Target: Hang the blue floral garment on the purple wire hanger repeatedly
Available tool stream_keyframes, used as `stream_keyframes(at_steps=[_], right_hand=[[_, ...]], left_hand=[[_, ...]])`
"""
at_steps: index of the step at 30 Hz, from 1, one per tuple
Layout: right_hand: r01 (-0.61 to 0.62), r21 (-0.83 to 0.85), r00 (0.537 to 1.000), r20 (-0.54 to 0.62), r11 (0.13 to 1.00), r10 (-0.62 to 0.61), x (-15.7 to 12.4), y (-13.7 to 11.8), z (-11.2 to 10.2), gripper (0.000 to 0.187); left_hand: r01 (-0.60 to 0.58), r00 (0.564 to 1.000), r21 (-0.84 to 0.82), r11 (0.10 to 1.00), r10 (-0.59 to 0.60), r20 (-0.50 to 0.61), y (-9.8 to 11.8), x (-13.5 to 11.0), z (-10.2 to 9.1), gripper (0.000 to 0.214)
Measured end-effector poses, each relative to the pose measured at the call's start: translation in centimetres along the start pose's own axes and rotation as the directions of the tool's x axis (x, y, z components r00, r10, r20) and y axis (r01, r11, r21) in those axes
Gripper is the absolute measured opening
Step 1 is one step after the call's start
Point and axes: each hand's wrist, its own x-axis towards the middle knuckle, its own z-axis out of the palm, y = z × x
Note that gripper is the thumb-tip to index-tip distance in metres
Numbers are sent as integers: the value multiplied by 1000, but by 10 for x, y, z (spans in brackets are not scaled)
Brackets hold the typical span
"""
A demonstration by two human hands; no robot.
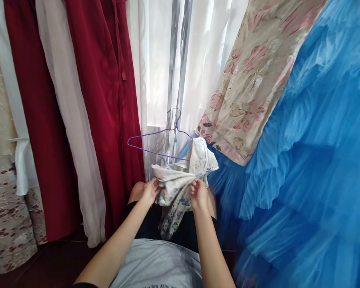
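A pale garment with a blue floral print (pixel 176 188) lies bunched over my lap. One side of it, the right, hangs on a thin purple wire hanger (pixel 147 150), while the hanger's left arm is bare. My left hand (pixel 151 191) pinches the garment's left edge, fingers closed on the cloth. On the other side, my right hand (pixel 199 193) grips a gathered fold near the middle of the fabric, below the part on the hanger. The hanger's hook points up in front of a sheer white curtain. The garment's lower end drapes down between my thighs.
Dark red clothing (pixel 99 80) and a pale pink length of fabric (pixel 73 112) hang at the left. A beige floral garment (pixel 252 80) hangs at the right, beside a wide blue ruffled tulle dress (pixel 318 172). The white curtain (pixel 159 60) hangs ahead, over dark floor.
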Motion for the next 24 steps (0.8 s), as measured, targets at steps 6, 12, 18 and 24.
stream_keyframes(at_steps=[6,12,18,24], right_hand=[[64,0,966,-251,998,-62,-8,17,-37,31],[32,-85,945,328,996,-2,-38,-3,-1,46],[-218,-72,710,673,973,209,-59,-44,-8,36],[-149,-262,614,732,954,297,-46,-90,-37,30]], left_hand=[[-150,940,136,979,99,326,-28,-45,22,27],[-657,622,366,659,200,757,18,-85,76,30],[-506,654,417,755,20,756,5,-85,46,44],[-495,558,672,550,-392,731,0,-89,-4,49]])
